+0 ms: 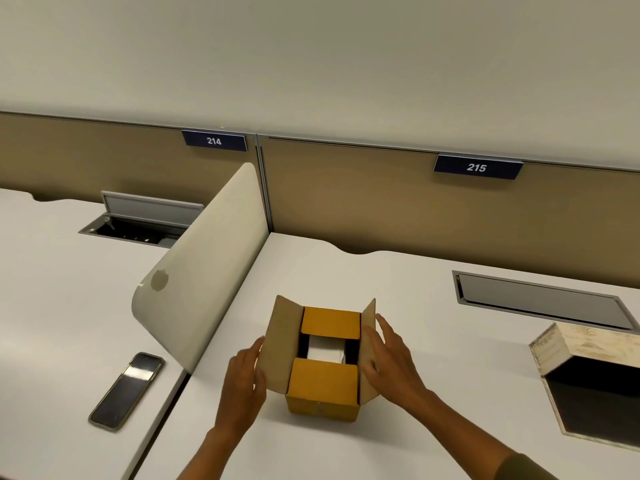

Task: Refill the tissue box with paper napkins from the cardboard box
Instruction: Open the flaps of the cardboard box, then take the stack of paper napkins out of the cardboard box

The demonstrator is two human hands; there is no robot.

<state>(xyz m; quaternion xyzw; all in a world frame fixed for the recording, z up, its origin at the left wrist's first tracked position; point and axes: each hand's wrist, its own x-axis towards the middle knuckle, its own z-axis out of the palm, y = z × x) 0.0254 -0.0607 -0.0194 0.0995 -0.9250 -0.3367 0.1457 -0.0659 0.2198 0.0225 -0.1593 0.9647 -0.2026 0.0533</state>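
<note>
Spreading side flaps of cardboard box (322, 386) mid-desk, my left hand (242, 379) and right hand (391, 362) open-palmed; napkins (325, 349) inside; wooden tissue box (588, 344) right; phone (126, 389), divider (204, 265) left.

We observe even, soft overhead lighting with faint shadows; glare streaks the phone (126, 389) screen (wide-angle distortion bends edges), and both hands appear slightly motion-blurred.
</note>
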